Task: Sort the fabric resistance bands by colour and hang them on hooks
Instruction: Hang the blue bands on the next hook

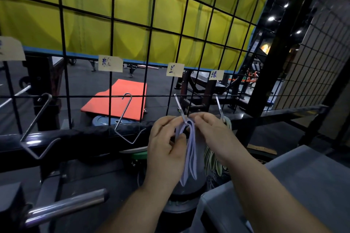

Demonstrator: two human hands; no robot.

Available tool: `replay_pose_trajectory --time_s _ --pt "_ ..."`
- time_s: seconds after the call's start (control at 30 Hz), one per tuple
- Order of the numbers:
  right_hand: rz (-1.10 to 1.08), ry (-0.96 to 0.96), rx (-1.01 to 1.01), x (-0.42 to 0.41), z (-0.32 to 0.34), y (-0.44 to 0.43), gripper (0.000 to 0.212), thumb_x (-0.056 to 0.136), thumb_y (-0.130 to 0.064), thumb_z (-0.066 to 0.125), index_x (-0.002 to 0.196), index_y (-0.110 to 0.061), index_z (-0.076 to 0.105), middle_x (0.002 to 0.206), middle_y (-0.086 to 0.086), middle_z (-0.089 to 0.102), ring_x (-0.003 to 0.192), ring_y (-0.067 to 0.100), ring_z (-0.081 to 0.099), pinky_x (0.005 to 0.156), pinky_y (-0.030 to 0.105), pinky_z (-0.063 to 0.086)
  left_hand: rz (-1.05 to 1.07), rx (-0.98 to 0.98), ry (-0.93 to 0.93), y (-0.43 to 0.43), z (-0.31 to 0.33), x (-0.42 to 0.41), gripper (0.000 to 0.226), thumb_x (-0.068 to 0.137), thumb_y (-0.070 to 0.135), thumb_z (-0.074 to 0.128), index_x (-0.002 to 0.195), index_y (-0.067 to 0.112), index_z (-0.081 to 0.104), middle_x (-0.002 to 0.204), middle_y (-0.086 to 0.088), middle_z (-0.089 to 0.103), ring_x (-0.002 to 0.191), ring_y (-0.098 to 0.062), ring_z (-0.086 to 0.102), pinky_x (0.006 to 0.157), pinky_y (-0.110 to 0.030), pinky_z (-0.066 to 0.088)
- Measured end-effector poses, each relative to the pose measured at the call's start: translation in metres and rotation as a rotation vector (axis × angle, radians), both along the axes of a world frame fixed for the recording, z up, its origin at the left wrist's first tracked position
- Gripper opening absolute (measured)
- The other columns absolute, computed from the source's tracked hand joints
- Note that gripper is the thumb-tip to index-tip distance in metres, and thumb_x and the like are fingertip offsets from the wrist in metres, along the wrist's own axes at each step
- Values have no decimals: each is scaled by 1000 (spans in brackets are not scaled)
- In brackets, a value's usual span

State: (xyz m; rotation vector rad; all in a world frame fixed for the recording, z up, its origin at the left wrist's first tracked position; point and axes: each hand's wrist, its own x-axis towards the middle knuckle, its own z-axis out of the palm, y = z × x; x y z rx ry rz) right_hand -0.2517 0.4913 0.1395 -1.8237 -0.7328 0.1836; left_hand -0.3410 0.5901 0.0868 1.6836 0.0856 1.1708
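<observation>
Step in hand, as judged: pale lilac bands (189, 157) being looped onto the third hook (180, 108) from the left, on the wire grid (111, 24).

- Left hand (165, 147): fingers curled, the left side of the lilac bundle is pinched just below the hook.
- Right hand (212, 132): fingertips are closed on the top of the loop, right at the hook's lower end.
- The bundle hangs down between both hands, near the viewer.
- Green bands (213, 161) are hung on the fourth hook (219, 105), just right of the lilac ones.

To do it well:
- Every loop should be gathered at the top and passed over the hook tip together.
- The loops should be drawn down into the bend before release.
- The green set should be kept clear, since it is touching or nearly touching the right hand.

Not resolved:
- The hook's lower bend is covered by fingers, so seating cannot be confirmed.
- The band count in the bundle cannot be told.
- The upper part of the green bands is hidden behind the right hand.
- The label (175, 69) above the hook is blurred; the far-left label (10, 49) is cut off by the edge.
</observation>
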Motion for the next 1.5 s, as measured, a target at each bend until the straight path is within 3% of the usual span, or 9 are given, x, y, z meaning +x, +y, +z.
replay_pose_trajectory --time_s 0.13,0.3,0.53,0.7,0.97,1.2,1.3,1.4,1.5 --pt "5 3 -112 -4 3 1 29 97 -44 52 96 -24 73 95 -3 74 96 17 67 96 45 51 -63 -75 -2 -1 3 -2 25 89 35 55 112 37 63 126 20 54 124 -2 48 105 -29 41" --pt "-24 112 -88 -5 8 6 45 77 -61 54 95 -23 70 99 3 70 97 25 65 95 52 51 -140 -138 11 -2 8 0 28 92 29 51 117 25 62 113 14 64 109 -2 59 95 -28 47" --pt "84 283 -11 -4 14 6 34 95 -37 54 106 -10 70 83 3 65 82 22 60 83 40 46 -173 -178 35 -5 3 3 33 98 28 49 130 27 56 127 13 59 121 -3 53 106 -38 43" --pt "107 379 2 -5 16 3 25 94 -29 53 75 -17 63 58 -7 51 52 7 48 60 26 38 -217 -253 -20 -5 6 4 34 86 34 54 118 29 64 124 4 61 120 -12 56 103 -41 46" --pt "63 447 73 1 14 9 29 90 -29 61 101 -4 73 75 3 57 57 9 48 55 25 39 -212 -317 -56 -8 13 7 19 95 23 57 104 34 69 114 5 66 109 -9 62 95 -32 49" --pt "130 686 288 -6 22 9 24 94 -15 54 73 -7 62 46 -2 54 32 5 46 32 17 37 -209 -258 -22 -8 7 9 26 89 34 54 113 36 64 119 6 65 115 -12 59 100 -43 48" --pt "163 702 331 -7 21 9 25 95 -16 54 75 -4 64 50 3 61 39 9 57 38 19 45 -236 -285 -43 -9 8 8 29 82 39 60 110 34 65 116 2 66 111 -16 62 97 -45 50" --pt "187 743 335 -5 19 10 20 87 -19 60 89 -1 69 79 13 70 69 22 68 65 31 60 -210 -287 -36 -9 11 7 22 86 35 58 106 31 67 108 4 68 102 -11 65 93 -42 53" --pt "190 825 344 -6 20 10 22 87 -20 60 89 1 69 80 15 71 67 24 69 63 33 60 -171 -257 -5 -9 12 8 16 91 32 57 104 36 65 107 9 67 100 -10 64 90 -43 53"
